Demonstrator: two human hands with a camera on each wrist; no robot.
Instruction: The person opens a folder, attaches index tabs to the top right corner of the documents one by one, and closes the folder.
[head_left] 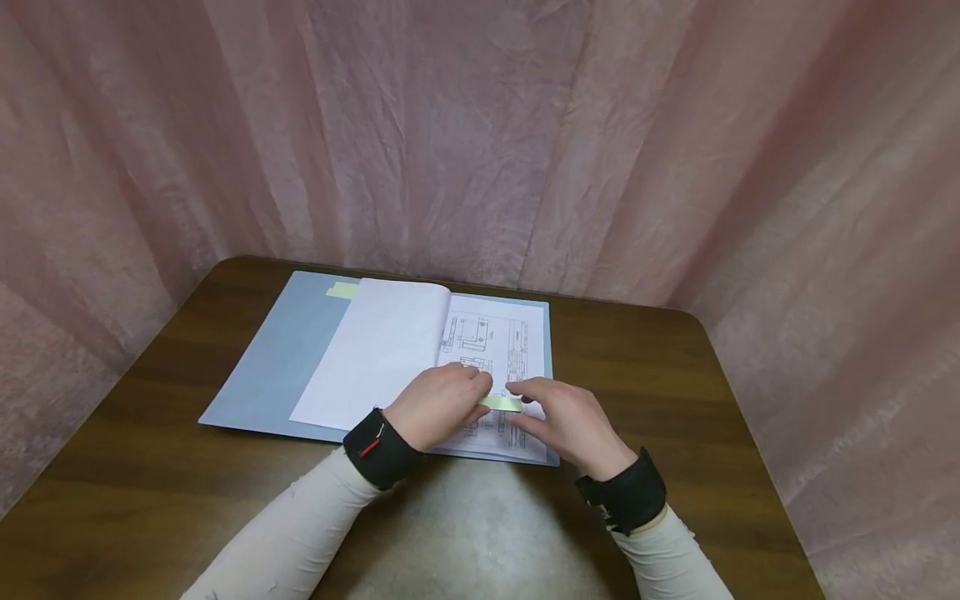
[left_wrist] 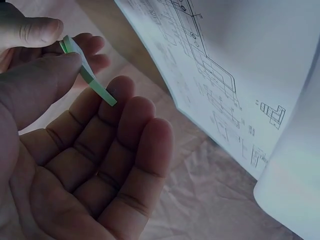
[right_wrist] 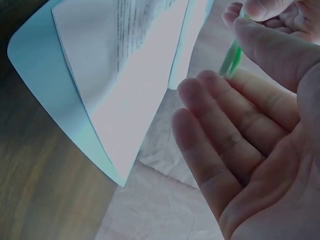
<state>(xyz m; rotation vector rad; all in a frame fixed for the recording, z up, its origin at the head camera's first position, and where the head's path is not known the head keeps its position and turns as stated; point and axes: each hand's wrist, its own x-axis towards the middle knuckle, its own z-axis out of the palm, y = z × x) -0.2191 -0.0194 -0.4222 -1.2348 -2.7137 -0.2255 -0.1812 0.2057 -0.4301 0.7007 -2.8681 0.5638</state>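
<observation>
A small pad of pale green sticky notes (head_left: 501, 403) is between both hands, above the printed sheets. My left hand (head_left: 435, 404) pinches it at its left end between thumb and fingers. At its other end my right hand (head_left: 573, 417) has thumb and fingertips around the pad. The left wrist view shows the pad (left_wrist: 97, 90) edge-on, with a thin green layer standing slightly apart near the right thumb. Below lies a sheet with technical drawings (head_left: 530, 350), partly hidden by the hands. A blank white page (head_left: 375, 350) is turned over to its left.
The papers lie in an open light-blue folder (head_left: 262, 350) on a brown wooden table (head_left: 645, 358). A yellow-green sticky note (head_left: 342, 290) shows at the turned page's upper left edge. Pink curtains (head_left: 480, 142) hang behind and beside the table.
</observation>
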